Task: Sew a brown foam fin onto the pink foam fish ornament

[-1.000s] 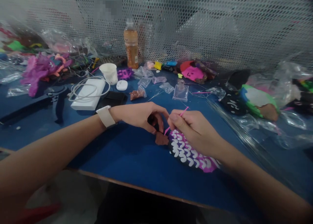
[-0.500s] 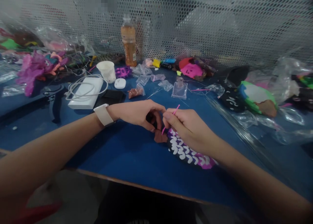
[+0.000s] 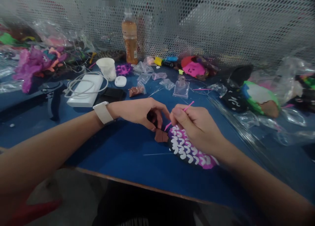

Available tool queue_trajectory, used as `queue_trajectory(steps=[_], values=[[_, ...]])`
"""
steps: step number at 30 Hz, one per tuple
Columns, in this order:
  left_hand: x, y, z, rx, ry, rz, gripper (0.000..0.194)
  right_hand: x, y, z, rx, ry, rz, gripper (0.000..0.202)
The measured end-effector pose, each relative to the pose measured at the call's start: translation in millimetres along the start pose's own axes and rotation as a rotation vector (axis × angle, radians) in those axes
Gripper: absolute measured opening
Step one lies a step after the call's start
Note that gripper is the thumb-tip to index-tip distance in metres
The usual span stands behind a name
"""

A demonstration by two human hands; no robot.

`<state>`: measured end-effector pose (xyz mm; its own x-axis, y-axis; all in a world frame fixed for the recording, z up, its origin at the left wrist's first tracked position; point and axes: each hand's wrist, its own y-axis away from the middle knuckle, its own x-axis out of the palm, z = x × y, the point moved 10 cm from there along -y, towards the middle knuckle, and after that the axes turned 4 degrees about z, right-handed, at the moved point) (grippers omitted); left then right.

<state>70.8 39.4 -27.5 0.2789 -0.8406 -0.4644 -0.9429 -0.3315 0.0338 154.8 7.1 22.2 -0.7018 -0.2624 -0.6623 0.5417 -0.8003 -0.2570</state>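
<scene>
My right hand [image 3: 197, 124] grips a thin pink clay modelling tool [image 3: 188, 105] like a pen, its lower tip close to a piece of brown clay [image 3: 161, 136]. That brown part, marked with grooves, joins a dark clay piece [image 3: 188, 151] covered in purple and white curved scales, lying flat on the table under my right hand. My left hand [image 3: 140, 112], a white band at its wrist, curls around the far side of the brown part. Its thumb touches the brown clay; something dark shows inside the curled fingers, partly hidden.
Small plastic bags [image 3: 181, 89], a paper cup [image 3: 106, 69], a drink bottle [image 3: 129, 38] and a white box with a cable [image 3: 85, 91] lie beyond my hands. Other clay pieces [image 3: 261, 96] sit to the right. A perforated metal panel [image 3: 162, 22] stands behind the blue table [image 3: 118, 157].
My right hand has moved slightly right, drawing the pink tool's tip up and away from the brown clay. My left hand has stayed nearly in place.
</scene>
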Motion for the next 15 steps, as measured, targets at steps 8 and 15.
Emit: queue_trajectory(steps=[8, 15], values=[[-0.2, 0, 0, -0.012, -0.003, 0.000, 0.035, 7, 1, 11, -0.074, -0.026, 0.056, 0.047], [1.0, 0, -1, -0.025, 0.011, 0.024, 0.041, 20, 3, 8, -0.085, -0.023, 0.179, 0.042]])
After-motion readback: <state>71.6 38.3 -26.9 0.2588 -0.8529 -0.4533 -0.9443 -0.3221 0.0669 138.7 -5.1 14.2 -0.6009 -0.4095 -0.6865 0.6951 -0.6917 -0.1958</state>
